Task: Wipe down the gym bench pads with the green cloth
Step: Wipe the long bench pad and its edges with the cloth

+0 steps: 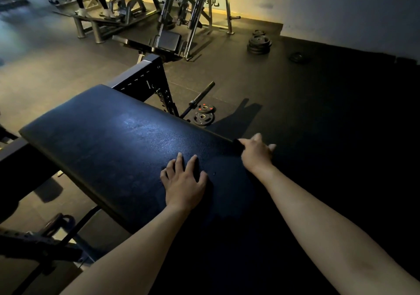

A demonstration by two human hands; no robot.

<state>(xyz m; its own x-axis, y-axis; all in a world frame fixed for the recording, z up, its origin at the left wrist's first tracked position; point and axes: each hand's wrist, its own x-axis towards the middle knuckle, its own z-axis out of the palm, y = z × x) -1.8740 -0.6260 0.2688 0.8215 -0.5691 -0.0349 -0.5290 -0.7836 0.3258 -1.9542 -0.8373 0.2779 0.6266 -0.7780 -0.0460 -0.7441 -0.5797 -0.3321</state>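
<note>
while the left hand (184,184) lies flat on the pad (109,140), the right hand (255,152) grips something dark — unclear what.

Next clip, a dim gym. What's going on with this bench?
A person leans over a black bench pad. The left hand lies flat on the pad, fingers spread. The right hand is at the pad's right edge, holding something dark that may be the cloth; its colour cannot be told in this light. Weight plates and a barbell lie on the floor beyond.
</note>
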